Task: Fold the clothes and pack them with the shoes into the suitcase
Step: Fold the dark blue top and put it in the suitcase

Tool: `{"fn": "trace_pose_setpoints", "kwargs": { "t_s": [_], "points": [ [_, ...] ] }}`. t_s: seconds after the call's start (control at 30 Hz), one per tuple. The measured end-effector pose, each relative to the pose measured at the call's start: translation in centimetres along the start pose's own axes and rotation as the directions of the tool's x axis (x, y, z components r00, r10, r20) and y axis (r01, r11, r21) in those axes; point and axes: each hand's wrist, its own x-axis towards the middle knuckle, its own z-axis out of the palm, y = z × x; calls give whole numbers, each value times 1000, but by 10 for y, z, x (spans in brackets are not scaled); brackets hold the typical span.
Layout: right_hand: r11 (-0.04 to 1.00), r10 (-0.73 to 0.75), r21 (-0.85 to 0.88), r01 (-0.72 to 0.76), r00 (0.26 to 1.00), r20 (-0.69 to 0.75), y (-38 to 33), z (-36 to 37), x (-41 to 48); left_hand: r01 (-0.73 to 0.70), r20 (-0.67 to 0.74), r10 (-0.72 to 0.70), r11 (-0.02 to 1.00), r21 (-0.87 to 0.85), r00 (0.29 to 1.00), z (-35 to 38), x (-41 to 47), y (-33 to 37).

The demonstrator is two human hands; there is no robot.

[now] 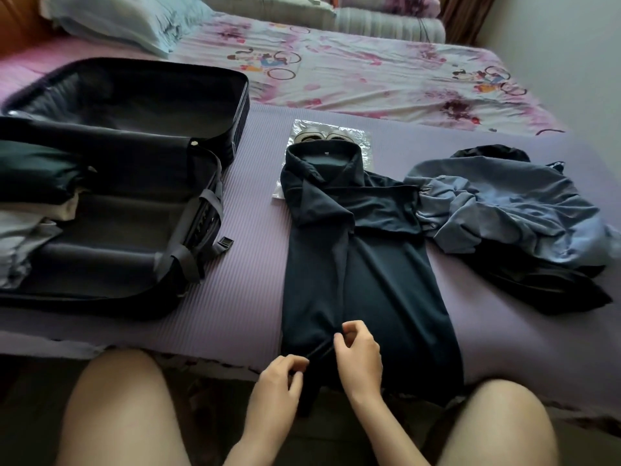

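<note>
Worn on the head; looked forward and down, wide-angle, from close above the purple mat (242,297), across suitcase (134,250) to pillow (114,18) beyond.

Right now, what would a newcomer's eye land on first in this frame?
A dark polo shirt lies flat on the purple mat, sides folded in, with the left hand and right hand pinching its near hem. The open suitcase sits to its left, partly packed; a heap of blue clothes lies to its right.
</note>
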Motion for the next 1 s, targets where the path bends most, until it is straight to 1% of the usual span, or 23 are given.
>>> {"fn": "trace_pose_setpoints", "kwargs": {
  "t_s": [0.07, 0.1, 0.17, 0.23, 0.3, 0.33, 0.4, 0.47, 0.57, 0.67, 0.77, 0.83, 0.93, 1.0],
  "points": [
    [974, 19, 224, -14, 1000, -23, 4, -9, -1, 77, -67, -81, 995, -56, 994, -4, -6, -13],
    [951, 32, 310, -18, 999, -41, 6, -13, -2, 109, -86, -116, 990, -85, 989, -6, -8, -18],
    [926, 52, 377, -25, 997, -61, 13, -19, -3, 158, -91, -172, 977, -143, 981, -9, -10, -26],
    [943, 65, 327, -64, 998, 9, 19, -19, -5, 183, -72, -199, 964, -192, 977, -9, -8, -29],
    [979, 83, 173, -104, 989, 125, 28, -16, -9, 198, -32, -210, 956, -217, 977, -7, -5, -27],
    [992, 89, 78, -102, 984, 151, 31, -14, -13, 206, -5, -213, 953, -224, 977, -5, -4, -27],
    [995, 90, -65, -82, 987, 133, 36, -11, -20, 214, 27, -213, 953, -216, 977, 1, -3, -27],
    [989, 78, -130, -65, 992, 101, 37, -11, -27, 211, 12, -213, 956, -204, 977, 5, -1, -28],
    [983, 77, -170, -67, 995, 58, 38, -10, -32, 215, -27, -226, 952, -218, 974, 6, 1, -27],
    [983, 64, -173, -59, 998, 24, 41, -13, -33, 208, -61, -222, 961, -184, 973, 3, 2, -25],
    [981, 26, -192, -26, 1000, -2, 45, -17, -32, 162, -113, -171, 984, -80, 979, -2, 0, -22],
    [989, -29, -149, 25, 999, -28, 43, -20, -26, 94, -165, -95, 996, -13, 982, -8, 0, -17],
    [981, -178, -96, 169, 979, -100, 31, -26, -6, -57, -238, 77, 994, 89, 968, -13, 11, -7],
    [955, -294, -84, 285, 949, -111, 15, -29, 15, -180, -255, 215, 971, 155, 943, -14, 25, 1]
  ]
}}
